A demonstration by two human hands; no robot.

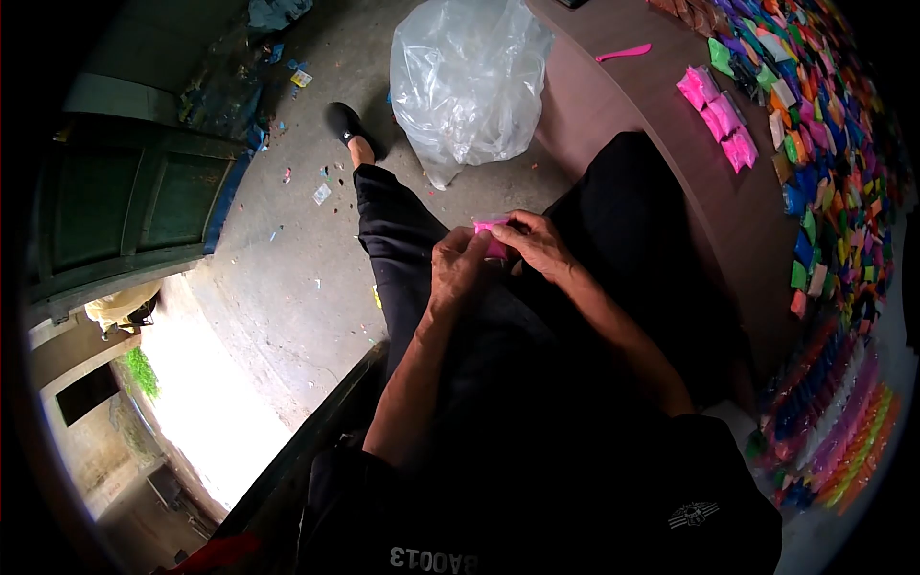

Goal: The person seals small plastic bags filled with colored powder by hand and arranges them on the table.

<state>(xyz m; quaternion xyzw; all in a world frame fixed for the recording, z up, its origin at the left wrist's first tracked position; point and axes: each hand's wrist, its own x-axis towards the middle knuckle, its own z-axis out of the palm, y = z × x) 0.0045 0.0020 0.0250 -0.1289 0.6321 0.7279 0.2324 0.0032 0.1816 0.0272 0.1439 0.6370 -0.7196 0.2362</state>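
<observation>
Floor (278, 287): grey, hard, scraps scattered about. Table (661, 86) on the right: brown, smooth, edge looks curved, could be the lens. Heap of packets (829, 192) at its far right: small, pillow-shaped, many colours. Black trousers (407, 225): matte cloth. Bag (470, 81), far, beside the table: big, clear plastic, crinkled, shiny. Bundles (839, 422), near right: long bright strips, glossy. Left hand (458, 266) and right hand (539, 244) both pinch one pink packet from either side, thumbs on top; fingers underneath hidden. Pink row (719, 117) on the table: plump, shiny packets, sides touching. Knife (623, 53), far on the table, left of that row: thin, pink, looks like plastic. Smallest, the held packet (495, 248): above the lap, pink, soft-looking, seemingly in clear film. To handle it well: light, even thumb pressure, contents likely squash; left hand steadies, right works the film edge; smooth folds flat, don't tear the wrap; keep it over the lap in case it slips.
</observation>
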